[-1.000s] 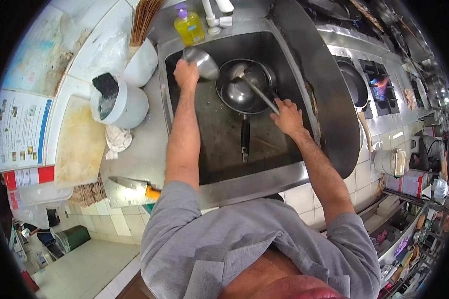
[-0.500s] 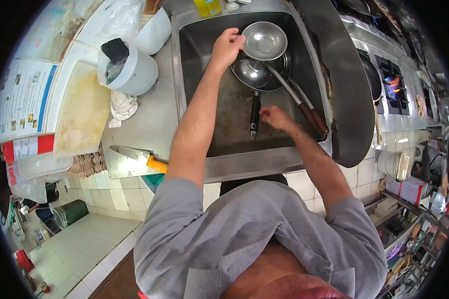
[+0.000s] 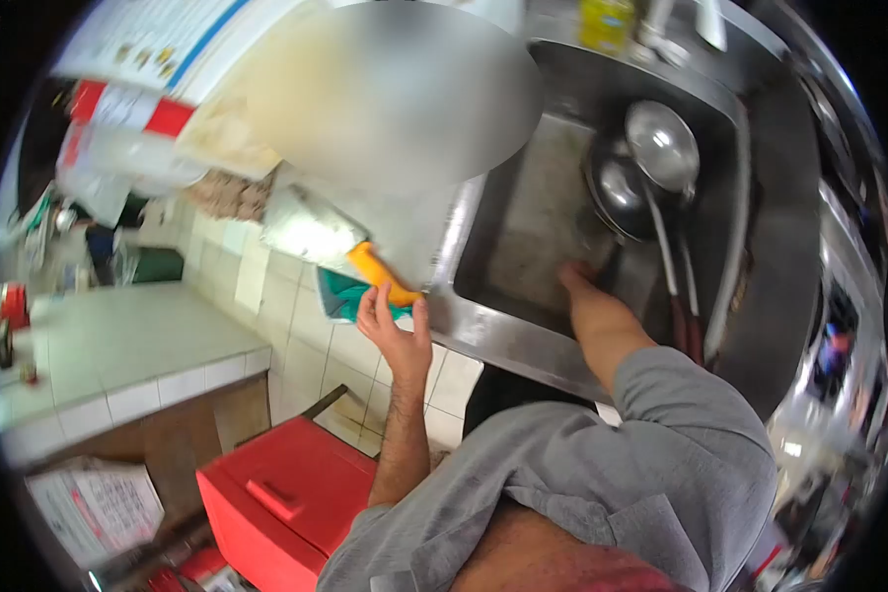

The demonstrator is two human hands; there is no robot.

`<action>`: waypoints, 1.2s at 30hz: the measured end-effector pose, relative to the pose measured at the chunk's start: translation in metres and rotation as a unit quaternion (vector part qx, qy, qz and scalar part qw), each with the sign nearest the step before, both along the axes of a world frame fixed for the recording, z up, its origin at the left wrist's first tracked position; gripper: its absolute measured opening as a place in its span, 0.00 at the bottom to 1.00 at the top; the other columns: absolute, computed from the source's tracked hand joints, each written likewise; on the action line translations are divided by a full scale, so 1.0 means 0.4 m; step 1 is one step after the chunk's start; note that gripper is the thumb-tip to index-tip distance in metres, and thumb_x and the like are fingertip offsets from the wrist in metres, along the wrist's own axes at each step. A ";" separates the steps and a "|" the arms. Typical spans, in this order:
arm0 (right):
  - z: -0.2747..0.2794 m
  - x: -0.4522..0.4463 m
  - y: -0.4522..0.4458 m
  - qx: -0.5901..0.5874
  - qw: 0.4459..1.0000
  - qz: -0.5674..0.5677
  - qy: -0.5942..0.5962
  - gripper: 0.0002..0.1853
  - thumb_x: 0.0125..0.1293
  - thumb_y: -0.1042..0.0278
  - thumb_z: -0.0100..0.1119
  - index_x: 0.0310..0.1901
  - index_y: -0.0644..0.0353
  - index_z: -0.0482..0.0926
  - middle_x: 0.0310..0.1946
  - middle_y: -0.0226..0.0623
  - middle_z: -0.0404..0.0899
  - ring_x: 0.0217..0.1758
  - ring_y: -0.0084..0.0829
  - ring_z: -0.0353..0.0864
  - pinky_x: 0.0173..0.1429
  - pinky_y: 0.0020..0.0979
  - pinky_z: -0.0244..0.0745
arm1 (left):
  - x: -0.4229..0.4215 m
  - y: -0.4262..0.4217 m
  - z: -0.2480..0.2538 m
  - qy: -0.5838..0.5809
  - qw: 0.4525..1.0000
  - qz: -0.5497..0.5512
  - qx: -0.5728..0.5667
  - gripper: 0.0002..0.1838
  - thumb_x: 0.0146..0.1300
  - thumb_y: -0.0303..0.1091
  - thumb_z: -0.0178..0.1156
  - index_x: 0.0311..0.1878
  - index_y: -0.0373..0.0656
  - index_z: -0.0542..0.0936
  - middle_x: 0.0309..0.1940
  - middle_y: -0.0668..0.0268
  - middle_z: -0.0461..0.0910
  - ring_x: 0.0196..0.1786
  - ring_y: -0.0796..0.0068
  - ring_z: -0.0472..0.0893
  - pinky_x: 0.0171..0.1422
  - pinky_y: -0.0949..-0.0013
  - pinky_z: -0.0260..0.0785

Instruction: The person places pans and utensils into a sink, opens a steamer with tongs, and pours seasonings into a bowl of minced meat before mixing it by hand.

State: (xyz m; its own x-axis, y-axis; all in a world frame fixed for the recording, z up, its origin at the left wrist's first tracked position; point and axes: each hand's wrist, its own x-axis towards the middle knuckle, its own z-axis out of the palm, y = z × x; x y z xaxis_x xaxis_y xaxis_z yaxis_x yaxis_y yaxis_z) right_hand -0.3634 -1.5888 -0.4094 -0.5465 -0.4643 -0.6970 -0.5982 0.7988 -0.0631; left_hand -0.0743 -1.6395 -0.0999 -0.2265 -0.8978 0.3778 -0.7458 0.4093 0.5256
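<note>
My left hand is raised at the counter's front edge, fingers apart, just below the orange handle of a large knife; whether a fingertip touches the handle I cannot tell. Inside the sink, my right hand hangs low with nothing visible in it, its fingers blurred. Beyond it lies a dark pan with one ladle inside. A second metal ladle rests over the pan, and two long handles slant toward the sink's near right corner.
A yellow soap bottle and a white tap stand behind the sink. Below the counter are a green container and a red box. A tiled ledge is at the left. Stove and pans blur at the right.
The view has swung left. My left hand first let go of the ladle, then left the sink for the knife handle. My right hand released its ladle handle and stays in the sink.
</note>
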 end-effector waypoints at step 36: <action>0.324 -0.071 -0.247 -0.443 0.890 -0.111 0.021 0.09 0.54 0.71 0.52 0.36 0.64 0.77 0.32 0.51 0.77 0.41 0.50 0.76 0.45 0.42 0.71 | -0.118 0.048 -0.089 -0.008 0.985 -0.169 0.044 0.25 0.53 0.33 0.63 0.54 0.37 0.70 0.47 0.54 0.71 0.48 0.56 0.72 0.52 0.60 0.66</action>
State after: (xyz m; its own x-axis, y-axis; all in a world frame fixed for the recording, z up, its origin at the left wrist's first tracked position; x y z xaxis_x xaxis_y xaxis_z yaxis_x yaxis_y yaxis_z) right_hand -0.3917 -1.6876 -0.2797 -0.7096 -0.6990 -0.0888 -0.4488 0.5455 -0.7079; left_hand -0.1214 -1.6201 -0.1354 -0.5229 -0.7993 0.2960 -0.5828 0.5887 0.5602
